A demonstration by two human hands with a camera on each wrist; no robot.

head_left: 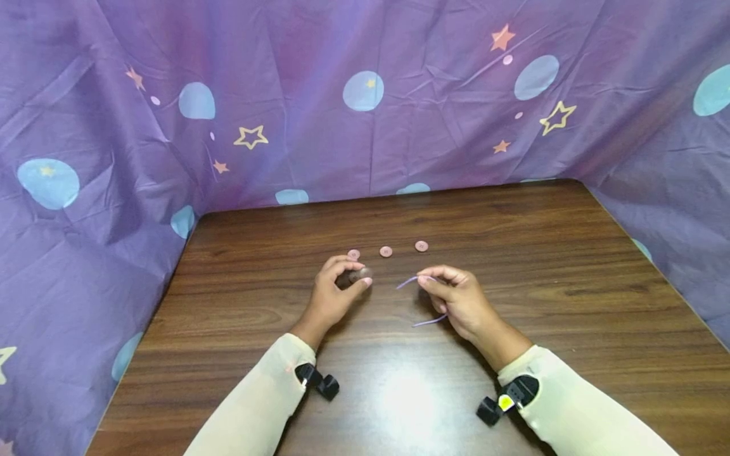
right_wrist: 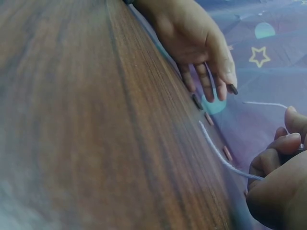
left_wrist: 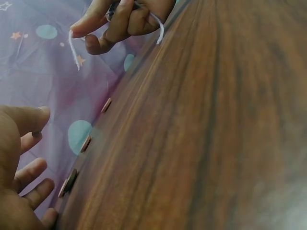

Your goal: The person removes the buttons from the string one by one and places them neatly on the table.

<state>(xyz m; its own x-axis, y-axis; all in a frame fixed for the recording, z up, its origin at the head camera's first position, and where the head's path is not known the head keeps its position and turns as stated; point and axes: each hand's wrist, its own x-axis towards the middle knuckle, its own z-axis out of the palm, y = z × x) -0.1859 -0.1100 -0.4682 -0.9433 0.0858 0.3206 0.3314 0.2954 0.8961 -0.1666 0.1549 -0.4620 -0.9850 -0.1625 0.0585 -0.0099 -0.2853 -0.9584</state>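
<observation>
My left hand (head_left: 333,291) pinches a dark brown button (head_left: 365,273) between thumb and fingertip, its other fingers spread. In the right wrist view this button (right_wrist: 233,89) shows edge-on at the thumb tip. Across from it, my right hand (head_left: 459,297) pinches a thin purple string (head_left: 407,282) close to one end, which sticks out toward the left. The string's other end (right_wrist: 218,153) hangs out below the curled fingers. Something dark (left_wrist: 113,8) sits inside the right hand, mostly hidden by the fingers. Another dark button (left_wrist: 71,180) lies on the table beneath the left hand.
Three pink buttons lie in a loose row beyond the hands: a left one (head_left: 353,254), a middle one (head_left: 386,251) and a right one (head_left: 421,246). The wood-grain table (head_left: 256,367) meets a purple patterned cloth (head_left: 313,145) at its back and sides.
</observation>
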